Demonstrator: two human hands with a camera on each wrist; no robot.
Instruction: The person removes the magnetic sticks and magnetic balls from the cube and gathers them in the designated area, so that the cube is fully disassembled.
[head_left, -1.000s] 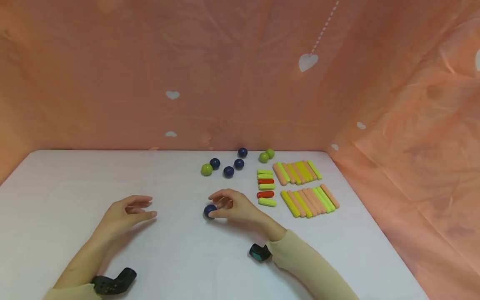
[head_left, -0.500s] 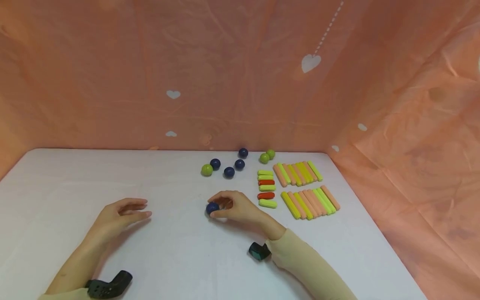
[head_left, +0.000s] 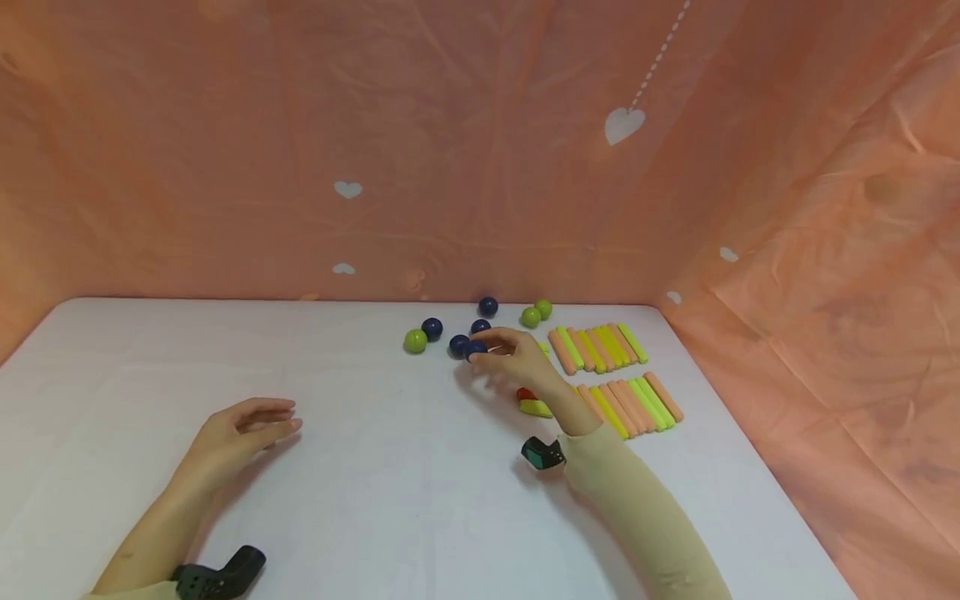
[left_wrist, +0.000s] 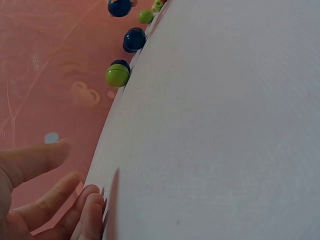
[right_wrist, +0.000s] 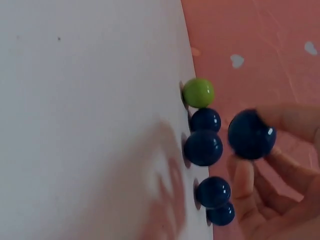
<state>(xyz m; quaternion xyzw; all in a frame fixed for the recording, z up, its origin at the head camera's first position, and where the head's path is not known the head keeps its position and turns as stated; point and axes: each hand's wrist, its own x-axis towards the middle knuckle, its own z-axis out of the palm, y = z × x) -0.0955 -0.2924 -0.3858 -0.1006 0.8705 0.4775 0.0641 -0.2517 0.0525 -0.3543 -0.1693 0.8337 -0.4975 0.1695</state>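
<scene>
My right hand (head_left: 517, 360) pinches a dark blue ball (right_wrist: 251, 134) between thumb and fingers, held above the table (head_left: 360, 483). In the head view it is just in front of other blue balls, one of them (head_left: 458, 347) close by on its left. A green ball (head_left: 416, 341) rests beside another blue ball (head_left: 432, 329) farther left. My left hand (head_left: 238, 440) holds nothing; its fingers are loosely bent, thumb apart, low over the table at left. In the left wrist view, the left hand's fingers (left_wrist: 42, 200) show at the lower left.
Two green balls (head_left: 531, 317) sit at the back right. Rows of peach, yellow and green sticks (head_left: 600, 347) lie on the right. Short red and green sticks (head_left: 535, 408) are partly hidden by my right hand. An orange cloth (head_left: 450, 150) hangs behind the table.
My right hand has lifted the dark blue ball and carried it back and to the right, toward the other blue balls. The left hand has shifted slightly left.
</scene>
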